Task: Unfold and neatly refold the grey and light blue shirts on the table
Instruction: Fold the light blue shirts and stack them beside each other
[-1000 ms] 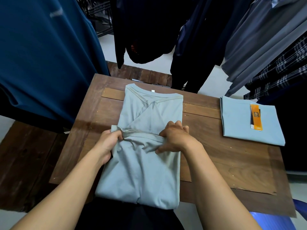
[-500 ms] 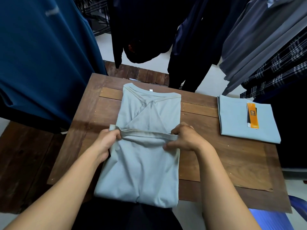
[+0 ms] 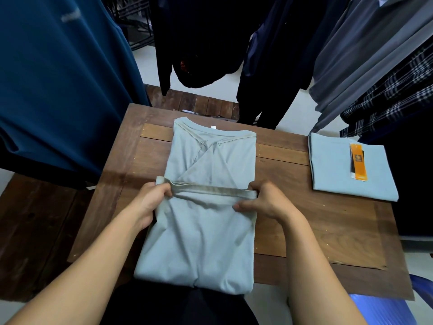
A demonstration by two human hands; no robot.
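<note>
Where garments [image 3: 201,43] hang, wooden table [image 3: 328,231], grey shirt [image 3: 201,242], white floor [image 3: 150,64].

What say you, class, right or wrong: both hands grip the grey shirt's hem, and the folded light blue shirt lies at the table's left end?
Left is wrong: the head view shows the folded light blue shirt at the brown wooden table's right end; left hand and right hand do grip the grey shirt's hem.
</note>
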